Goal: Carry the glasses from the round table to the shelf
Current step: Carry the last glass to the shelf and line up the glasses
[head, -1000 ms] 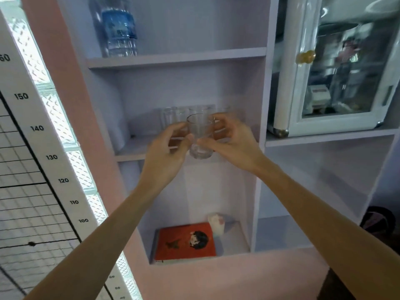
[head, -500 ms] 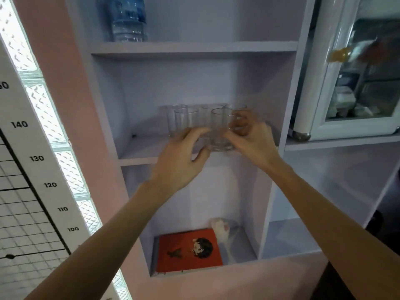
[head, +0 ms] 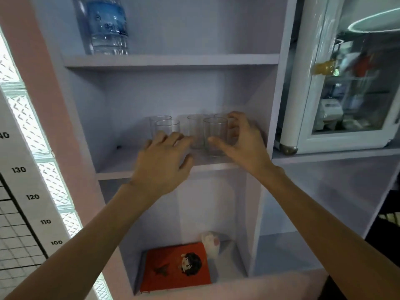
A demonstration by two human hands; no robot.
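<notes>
Several clear glasses stand on the middle board of the lilac shelf (head: 121,163). The front right glass (head: 216,131) rests on the board with my right hand (head: 244,144) curled round it, thumb in front and fingers behind. To its left are a middle glass (head: 195,128) and a front left glass (head: 167,126), with more glasses behind them. My left hand (head: 162,165) hovers at the board's front edge just below the front left glass, fingers spread and holding nothing. The round table is out of view.
A water bottle (head: 107,24) stands on the shelf above. A red book (head: 175,267) and a small white figure (head: 211,243) lie in the compartment below. A white glass-door cabinet (head: 346,83) sits to the right, a height chart (head: 19,169) to the left.
The glass held in both hands before the shelf went in and now stands on the middle board. My left hand has come off it and spread open; the right hand stays round it.
</notes>
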